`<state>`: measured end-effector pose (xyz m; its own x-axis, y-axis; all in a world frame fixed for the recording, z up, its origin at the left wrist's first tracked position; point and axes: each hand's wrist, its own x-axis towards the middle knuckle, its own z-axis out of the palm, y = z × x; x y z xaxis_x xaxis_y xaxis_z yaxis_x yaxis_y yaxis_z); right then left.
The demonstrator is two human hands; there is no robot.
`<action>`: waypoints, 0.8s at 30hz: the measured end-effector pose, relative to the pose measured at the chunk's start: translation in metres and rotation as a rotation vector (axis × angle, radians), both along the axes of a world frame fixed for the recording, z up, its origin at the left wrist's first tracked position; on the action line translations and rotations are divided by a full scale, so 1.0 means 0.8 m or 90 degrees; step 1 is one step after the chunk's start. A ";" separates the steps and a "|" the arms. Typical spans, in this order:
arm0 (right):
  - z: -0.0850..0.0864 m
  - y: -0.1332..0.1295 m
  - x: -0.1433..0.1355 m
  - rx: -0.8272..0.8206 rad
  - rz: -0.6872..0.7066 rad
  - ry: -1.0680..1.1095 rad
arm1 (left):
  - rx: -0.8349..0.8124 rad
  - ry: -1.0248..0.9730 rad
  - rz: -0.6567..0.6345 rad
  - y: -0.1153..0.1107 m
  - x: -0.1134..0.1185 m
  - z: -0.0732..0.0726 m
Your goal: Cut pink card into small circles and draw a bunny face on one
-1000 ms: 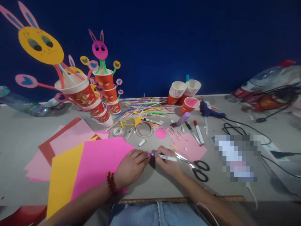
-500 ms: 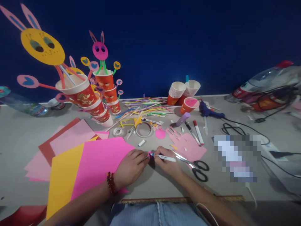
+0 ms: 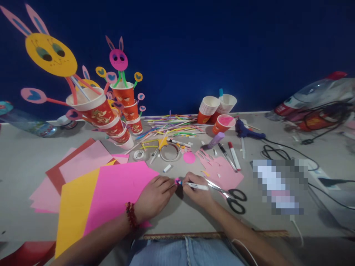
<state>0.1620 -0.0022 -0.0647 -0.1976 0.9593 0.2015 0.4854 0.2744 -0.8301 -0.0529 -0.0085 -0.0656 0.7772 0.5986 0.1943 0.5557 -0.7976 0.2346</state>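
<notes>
I see right hand (image 3: pixel 195 190) gripping marker (image 3: pixel 198 186), left hand (image 3: pixel 155 195) pinching pink piece (image 3: pixel 176 180), seemingly part-inked — far-left rabbit figures (image 3: pixel 52 64) look finished.

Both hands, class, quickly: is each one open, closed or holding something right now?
Left hand: closed, fingertips holding a small pink piece.
Right hand: closed, holding a white marker, its blue tip at the pink piece.

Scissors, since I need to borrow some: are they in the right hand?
No, the right hand holds a white marker; the scissors lie beside it.
</notes>
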 end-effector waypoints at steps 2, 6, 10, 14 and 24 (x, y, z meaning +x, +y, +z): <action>-0.002 0.000 0.000 0.004 -0.005 0.009 | -0.002 0.002 0.000 0.000 0.000 0.000; -0.004 -0.001 0.001 0.010 -0.003 0.013 | 0.000 0.001 -0.002 0.001 0.000 -0.001; -0.003 -0.001 0.001 0.005 0.003 0.006 | 0.000 -0.002 0.002 0.001 0.000 -0.002; -0.002 -0.001 0.002 0.007 -0.010 0.009 | -0.013 0.001 -0.002 0.001 -0.001 0.001; -0.003 0.000 0.002 0.011 -0.023 0.011 | -0.017 0.007 -0.003 0.001 0.000 0.001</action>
<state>0.1633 -0.0025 -0.0669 -0.1588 0.9620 0.2219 0.4804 0.2717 -0.8339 -0.0529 -0.0076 -0.0649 0.7825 0.5991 0.1696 0.5542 -0.7943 0.2490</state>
